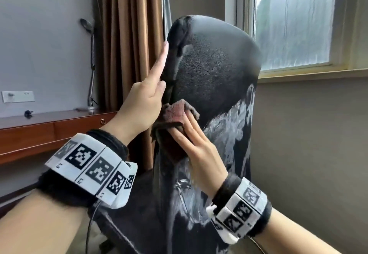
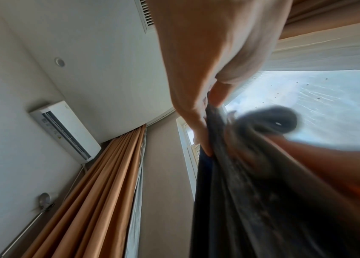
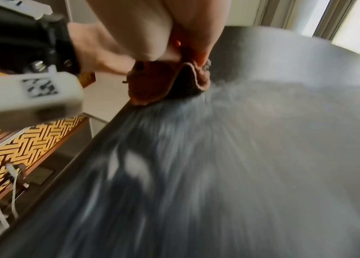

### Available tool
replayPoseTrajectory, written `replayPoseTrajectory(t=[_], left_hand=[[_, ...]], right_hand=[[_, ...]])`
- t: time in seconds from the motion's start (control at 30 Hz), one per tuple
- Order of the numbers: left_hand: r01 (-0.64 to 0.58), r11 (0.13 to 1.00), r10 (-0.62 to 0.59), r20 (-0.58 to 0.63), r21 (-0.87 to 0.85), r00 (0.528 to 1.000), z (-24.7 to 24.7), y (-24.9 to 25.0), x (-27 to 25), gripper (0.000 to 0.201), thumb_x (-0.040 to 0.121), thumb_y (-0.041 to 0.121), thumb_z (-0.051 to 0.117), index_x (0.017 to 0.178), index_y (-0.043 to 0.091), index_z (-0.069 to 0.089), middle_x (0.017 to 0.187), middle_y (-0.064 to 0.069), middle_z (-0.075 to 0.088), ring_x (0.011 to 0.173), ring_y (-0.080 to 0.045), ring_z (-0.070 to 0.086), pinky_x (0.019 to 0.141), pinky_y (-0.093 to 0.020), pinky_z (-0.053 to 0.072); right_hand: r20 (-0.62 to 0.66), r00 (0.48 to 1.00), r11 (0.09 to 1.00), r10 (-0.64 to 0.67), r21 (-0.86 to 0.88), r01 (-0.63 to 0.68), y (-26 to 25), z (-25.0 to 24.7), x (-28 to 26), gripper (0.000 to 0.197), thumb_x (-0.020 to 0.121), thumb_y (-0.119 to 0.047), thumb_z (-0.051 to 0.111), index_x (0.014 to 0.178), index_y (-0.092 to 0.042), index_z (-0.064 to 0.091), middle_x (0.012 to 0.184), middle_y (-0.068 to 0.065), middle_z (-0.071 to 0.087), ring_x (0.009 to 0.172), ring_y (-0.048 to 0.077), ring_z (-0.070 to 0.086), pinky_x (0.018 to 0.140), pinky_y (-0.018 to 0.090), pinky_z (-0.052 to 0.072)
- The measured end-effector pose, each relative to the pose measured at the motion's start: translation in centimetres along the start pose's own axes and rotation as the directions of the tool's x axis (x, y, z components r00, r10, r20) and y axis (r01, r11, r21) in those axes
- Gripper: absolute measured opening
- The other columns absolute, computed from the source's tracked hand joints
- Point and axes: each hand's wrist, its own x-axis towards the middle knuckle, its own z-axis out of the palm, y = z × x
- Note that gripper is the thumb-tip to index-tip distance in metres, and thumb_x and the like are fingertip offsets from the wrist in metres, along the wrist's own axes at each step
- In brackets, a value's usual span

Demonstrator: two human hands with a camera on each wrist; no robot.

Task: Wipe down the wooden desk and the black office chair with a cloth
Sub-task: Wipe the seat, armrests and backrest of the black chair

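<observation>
The black office chair fills the middle of the head view, its backrest worn with pale scuffed patches. My left hand pinches the backrest's left edge, index finger straight up along it and thumb on the back face. Just below, my right hand lies with spread, straight fingers on a reddish-brown cloth, pressing it onto the same edge. The right wrist view shows the cloth folded over that edge of the chair. In the left wrist view my left hand nips the dark edge. The wooden desk stands at the left.
A slim metal lamp and a small dark object stand on the desk. Brown curtains hang behind the chair. A window is at the upper right, with a grey wall under it. An air conditioner is high on the wall.
</observation>
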Motion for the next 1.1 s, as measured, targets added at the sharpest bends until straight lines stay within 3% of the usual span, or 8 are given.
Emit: replayPoseTrajectory(t=[0.07,0.2,0.37,0.47,0.67,0.8,0.97,1.1], left_hand=[[-0.014,0.998,0.014,-0.010,-0.068,1.000,0.3,-0.1,0.1,0.060,0.101,0.009,0.035,0.149,0.035,0.010,0.148,0.020,0.030,0.108,0.026,0.042,0.085,0.011,0.020],[0.014,0.976,-0.020,-0.023,-0.217,1.000,0.7,-0.6,0.0,0.056,0.101,0.017,0.037,0.149,0.030,0.012,0.129,0.044,0.014,0.116,0.033,0.022,0.103,0.003,0.014],[0.081,0.980,-0.064,0.097,-0.180,0.993,1.4,-0.9,-1.3,0.104,0.080,-0.015,0.053,0.144,0.050,0.004,0.142,0.018,0.035,0.116,0.008,0.050,0.108,-0.021,0.034],[0.097,0.976,-0.085,0.074,-0.192,0.994,1.9,-1.3,-2.1,0.098,0.083,-0.009,0.057,0.147,0.043,0.004,0.136,0.026,0.031,0.123,0.010,0.041,0.111,-0.020,0.029],[0.201,0.970,-0.199,0.025,-0.139,0.980,2.5,-1.2,-3.7,0.084,0.087,0.007,0.064,0.149,0.031,0.013,0.144,-0.009,0.042,0.129,-0.016,0.045,0.101,-0.009,0.034],[0.288,0.956,-0.289,-0.005,-0.059,0.957,2.8,-1.3,-5.4,0.061,0.093,0.016,0.056,0.146,0.025,0.027,0.133,-0.015,0.054,0.107,-0.002,0.050,0.073,0.015,0.023],[0.342,0.939,-0.344,-0.021,-0.044,0.939,3.4,-1.5,-6.6,0.059,0.091,0.017,0.060,0.144,0.016,0.034,0.136,-0.020,0.050,0.121,-0.017,0.053,0.085,0.003,0.028],[0.355,0.933,-0.358,-0.050,-0.061,0.932,3.6,-2.0,-7.5,0.052,0.090,0.015,0.061,0.139,0.012,0.044,0.133,-0.015,0.054,0.110,0.001,0.047,0.082,0.008,0.031]], right_hand=[[-0.051,0.996,0.997,0.069,0.047,-0.067,1.1,-1.5,4.2,0.049,0.093,-0.004,0.018,0.131,0.001,0.048,0.146,0.026,0.031,0.140,0.039,0.023,0.115,0.041,0.027],[-0.170,0.979,0.992,0.115,-0.023,-0.121,2.8,-3.8,11.2,0.054,0.087,-0.008,0.029,0.141,-0.005,0.036,0.151,0.025,0.021,0.142,0.037,0.015,0.115,0.038,0.028],[-0.078,0.986,0.989,0.148,0.010,-0.148,-0.3,0.9,-1.9,0.047,0.094,-0.002,0.023,0.139,-0.003,0.038,0.150,0.020,0.025,0.141,0.036,0.023,0.115,0.039,0.025],[0.062,0.979,0.980,0.195,0.014,-0.197,-2.3,2.4,-8.6,0.058,0.086,0.002,0.022,0.141,-0.011,0.035,0.153,0.014,0.023,0.143,0.029,0.017,0.113,0.039,0.029],[-0.088,0.946,0.950,0.312,0.062,-0.307,0.7,0.9,-1.4,0.069,0.080,0.014,0.038,0.144,-0.009,0.030,0.154,0.014,0.018,0.144,0.025,0.012,0.112,0.037,0.031],[-0.003,0.973,0.973,0.229,-0.009,-0.229,-3.5,3.7,-10.1,0.042,0.102,-0.012,0.021,0.142,-0.015,0.034,0.155,0.007,0.019,0.144,0.025,0.017,0.111,0.036,0.033],[0.038,0.985,0.985,0.168,-0.042,-0.167,-3.3,3.5,-11.2,0.043,0.098,-0.007,0.020,0.134,-0.015,0.043,0.151,0.008,0.026,0.144,0.024,0.016,0.109,0.040,0.036],[-0.036,0.981,0.981,0.192,-0.033,-0.193,-0.9,2.4,-5.7,0.049,0.089,-0.002,0.029,0.135,-0.009,0.044,0.147,0.019,0.034,0.141,0.033,0.021,0.110,0.041,0.034]])
